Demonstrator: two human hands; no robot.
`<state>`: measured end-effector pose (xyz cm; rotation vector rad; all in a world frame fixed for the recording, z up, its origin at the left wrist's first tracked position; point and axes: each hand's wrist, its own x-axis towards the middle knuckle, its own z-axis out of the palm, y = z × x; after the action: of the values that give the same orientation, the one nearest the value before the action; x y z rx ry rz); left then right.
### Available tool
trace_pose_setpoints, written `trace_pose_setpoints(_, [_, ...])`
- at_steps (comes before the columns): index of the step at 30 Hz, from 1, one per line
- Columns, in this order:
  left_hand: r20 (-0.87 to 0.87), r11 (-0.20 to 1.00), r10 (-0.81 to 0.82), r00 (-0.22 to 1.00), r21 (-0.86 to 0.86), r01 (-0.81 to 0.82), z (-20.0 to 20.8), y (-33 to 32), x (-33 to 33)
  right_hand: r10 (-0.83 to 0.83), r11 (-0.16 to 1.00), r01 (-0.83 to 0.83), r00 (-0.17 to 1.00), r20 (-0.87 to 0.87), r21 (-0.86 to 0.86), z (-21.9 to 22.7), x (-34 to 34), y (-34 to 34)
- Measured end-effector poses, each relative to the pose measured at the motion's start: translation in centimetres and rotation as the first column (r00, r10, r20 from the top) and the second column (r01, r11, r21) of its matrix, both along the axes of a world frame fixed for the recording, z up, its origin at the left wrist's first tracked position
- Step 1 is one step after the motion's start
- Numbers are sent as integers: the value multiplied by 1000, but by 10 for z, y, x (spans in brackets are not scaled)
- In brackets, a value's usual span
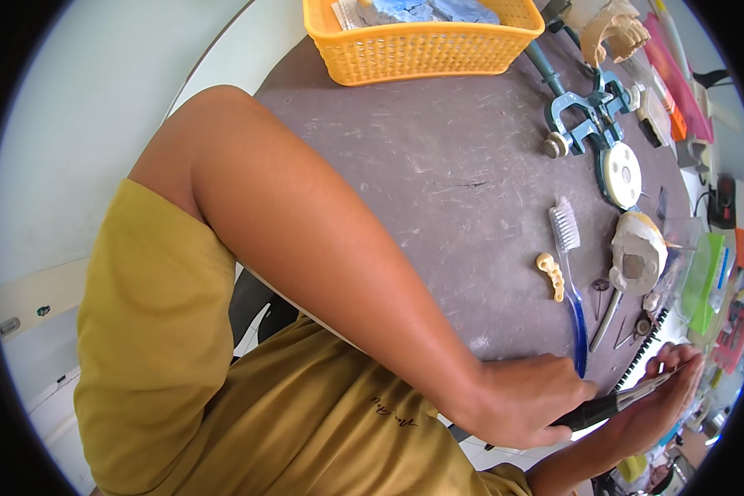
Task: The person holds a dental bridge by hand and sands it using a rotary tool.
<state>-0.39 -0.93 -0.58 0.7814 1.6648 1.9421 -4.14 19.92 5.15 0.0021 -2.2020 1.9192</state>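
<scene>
1 fisheye view, from the left of 2 cameras worn side by side on the person's head, looks down from close above the tabletop (405,165) — the left forearm (331,231) crosses the middle, near the lens, while the left hand (531,401) and right hand (655,413) lie toward the lower right rim.

An articulator (605,124) and apparent jaw cast (624,35) suit a dental lab.

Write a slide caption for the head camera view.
Left hand grips a black-handled tool, its metal end at the right hand; a brush lies on the table.
</scene>
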Motion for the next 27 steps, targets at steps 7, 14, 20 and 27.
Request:
trace_pose_setpoints(7, [-65, 999, -49, 997, 17, 50, -4, -4, 4, -17, 637, -89, 991, 129, 766, -25, -17, -20])
trace_pose_setpoints(14, [-110, 999, 12, 994, 53, -6, -7, -1, 8, 295, 415, -54, 952, -78, 908, -25, -10, -62])
trace_pose_setpoints(20, [-74, 998, -54, 996, 28, 56, -3, -5, 4, 305, 496, -98, 950, -67, 863, -27, -9, -57])
trace_pose_setpoints(27, [-67, 1000, -12, 998, 19, 13, -6, 0, 9, 175, 880, -52, 960, -219, 472, -6, 12, -5])
